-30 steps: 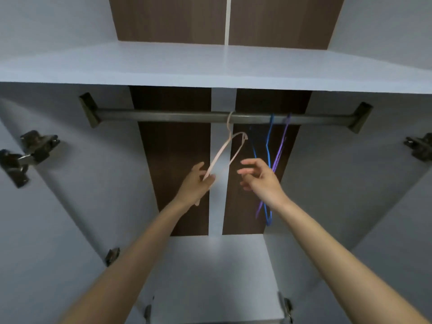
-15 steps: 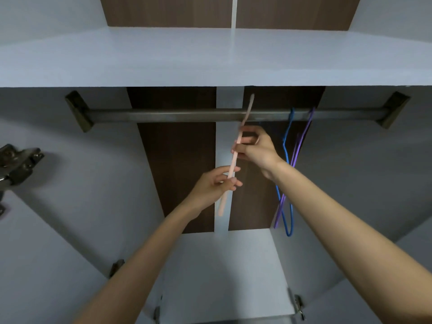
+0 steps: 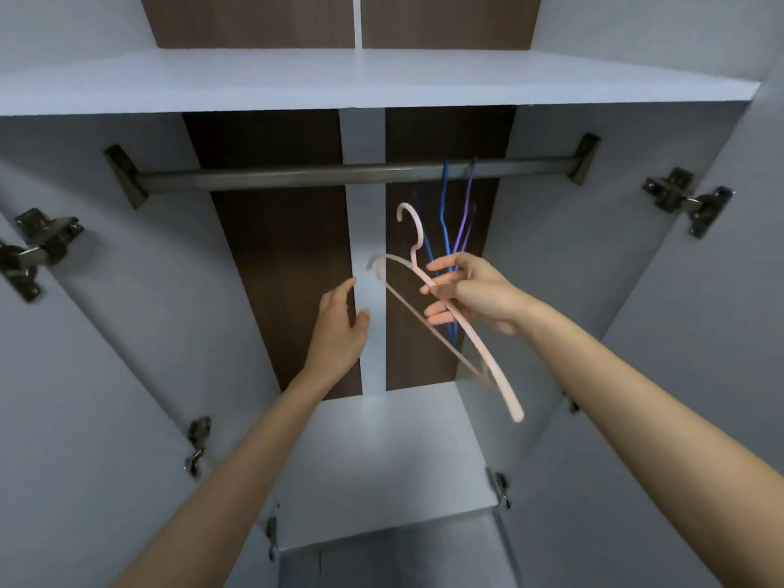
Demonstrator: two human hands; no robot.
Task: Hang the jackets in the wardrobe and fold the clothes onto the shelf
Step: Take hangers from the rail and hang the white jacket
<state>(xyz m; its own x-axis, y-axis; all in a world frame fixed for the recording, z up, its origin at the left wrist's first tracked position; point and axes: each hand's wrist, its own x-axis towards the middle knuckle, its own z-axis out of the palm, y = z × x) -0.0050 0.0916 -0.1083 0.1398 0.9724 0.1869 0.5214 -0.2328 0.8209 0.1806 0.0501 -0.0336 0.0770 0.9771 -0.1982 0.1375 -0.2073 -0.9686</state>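
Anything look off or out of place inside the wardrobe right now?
Nothing looks damaged or spilled. Only the pink hanger is off the rail, held tilted in the right hand. The blue hanger and purple hanger hang on the rail. The left hand is open and holds nothing.

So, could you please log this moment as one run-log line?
right hand: holds pink hanger, off rail | left hand: open, empty | on rail: blue hanger, purple hanger

no readable text showing anywhere, no labels, brands, numbers or signs appearing legibly on any surface in view
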